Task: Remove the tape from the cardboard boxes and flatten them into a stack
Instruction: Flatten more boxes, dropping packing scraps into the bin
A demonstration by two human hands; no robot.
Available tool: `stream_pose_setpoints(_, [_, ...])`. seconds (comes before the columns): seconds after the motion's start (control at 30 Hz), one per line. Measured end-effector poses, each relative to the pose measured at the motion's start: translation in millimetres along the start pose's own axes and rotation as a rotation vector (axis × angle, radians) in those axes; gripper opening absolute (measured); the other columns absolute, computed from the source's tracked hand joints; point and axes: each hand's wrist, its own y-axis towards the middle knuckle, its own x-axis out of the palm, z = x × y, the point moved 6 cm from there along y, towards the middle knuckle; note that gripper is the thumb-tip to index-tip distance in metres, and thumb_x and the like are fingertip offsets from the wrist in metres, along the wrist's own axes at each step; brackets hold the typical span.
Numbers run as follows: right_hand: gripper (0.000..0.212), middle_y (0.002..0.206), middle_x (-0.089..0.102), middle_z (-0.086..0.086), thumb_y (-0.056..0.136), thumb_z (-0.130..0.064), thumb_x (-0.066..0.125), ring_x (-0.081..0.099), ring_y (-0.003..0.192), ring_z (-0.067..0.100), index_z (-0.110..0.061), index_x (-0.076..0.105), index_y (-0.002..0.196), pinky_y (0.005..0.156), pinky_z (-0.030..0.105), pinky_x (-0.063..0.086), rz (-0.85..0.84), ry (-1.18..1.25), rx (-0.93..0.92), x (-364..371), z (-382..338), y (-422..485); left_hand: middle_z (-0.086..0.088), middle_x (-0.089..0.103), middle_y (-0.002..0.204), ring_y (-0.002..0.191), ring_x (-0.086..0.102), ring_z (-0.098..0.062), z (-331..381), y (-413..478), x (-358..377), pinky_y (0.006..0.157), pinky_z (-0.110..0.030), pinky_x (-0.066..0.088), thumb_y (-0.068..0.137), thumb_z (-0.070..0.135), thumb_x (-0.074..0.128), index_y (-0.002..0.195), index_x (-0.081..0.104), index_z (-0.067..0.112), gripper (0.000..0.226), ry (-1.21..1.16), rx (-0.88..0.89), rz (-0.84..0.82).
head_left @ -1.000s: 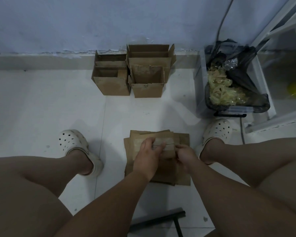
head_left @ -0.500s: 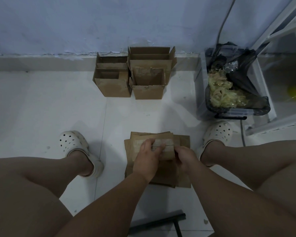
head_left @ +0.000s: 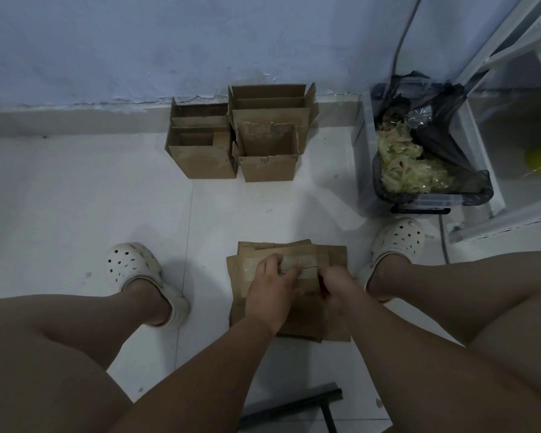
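barely moved, left grip point(head_left: 274, 284) and right grip point(head_left: 334, 282) pinching tape point(head_left: 297, 261), stack point(head_left: 336, 254) on white floor point(head_left: 75, 198)

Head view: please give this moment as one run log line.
step: untaping | left hand: grips top box at tape | right hand: grips box edge | stack: on floor | open boxes: by wall

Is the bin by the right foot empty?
No, partly full: the bin holds a crumpled heap of what looks like pale tape inside its black liner.

flat stack point(head_left: 331, 256): on floor point(head_left: 75, 198), tape strip point(head_left: 297, 261) atop | open boxes point(head_left: 267, 145): upright by wall point(head_left: 138, 42)
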Motion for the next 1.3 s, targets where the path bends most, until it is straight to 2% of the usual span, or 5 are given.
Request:
stream_pose_setpoints(0.17, [0.027,0.051,0.056,0.006,0.101,-0.015,0.041,0.053,0.051,0.018,-0.005,0.053,0.079,0.046,0.026,0.044,0.019,0.199,-0.02,-11,-16,-6,-0.005,0.03,0.144,0.134,0.024,-0.022,-1,4,-1,0.101,-0.03,0.04,0.091,0.041,0.056,0.136,0.043,0.035,0.048,-0.021,-0.022,-0.004])
stream_pose_setpoints(0.33, [0.029,0.097,0.059,0.017,0.096,0.001,0.041,0.054,0.086,0.026,0.004,0.054,0.122,0.075,0.036,0.051,0.062,-0.09,-0.086,-19,-21,-4,-0.005,0.029,0.145,0.136,0.023,-0.021,0,0,-1,0.104,-0.031,0.036,0.091,0.042,0.056,0.137,0.042,0.036,0.048,-0.055,-0.024,0.002])
stream_pose_setpoints(0.67, [0.027,0.064,0.053,0.008,0.093,-0.003,0.054,0.047,0.054,0.017,-0.005,0.054,0.066,0.026,0.01,0.03,0.072,0.013,-0.072,-9,-8,-7,-0.005,0.03,0.144,0.135,0.024,-0.021,-1,-1,-3,0.105,-0.03,0.035,0.092,0.041,0.055,0.137,0.042,0.036,0.048,-0.069,-0.026,0.017])
stream_pose_setpoints(0.83, [0.025,0.106,0.064,0.018,0.098,-0.012,0.044,0.061,0.097,0.032,0.001,0.064,0.106,0.067,0.02,0.042,0.244,-0.412,-0.241,-12,-17,0,-0.005,0.03,0.144,0.135,0.024,-0.02,3,-2,-3,0.103,-0.029,0.037,0.093,0.039,0.055,0.137,0.041,0.036,0.047,-0.06,-0.021,0.02])
stream_pose_setpoints(1.3, [0.022,0.102,0.058,0.011,0.101,-0.019,0.039,0.051,0.087,0.023,-0.007,0.056,0.109,0.073,0.031,0.038,0.292,-0.217,-0.35,-12,-6,-2,-0.005,0.028,0.143,0.134,0.024,-0.022,9,2,5,0.103,-0.035,0.039,0.091,0.041,0.057,0.136,0.041,0.035,0.049,-0.037,-0.029,-0.024])
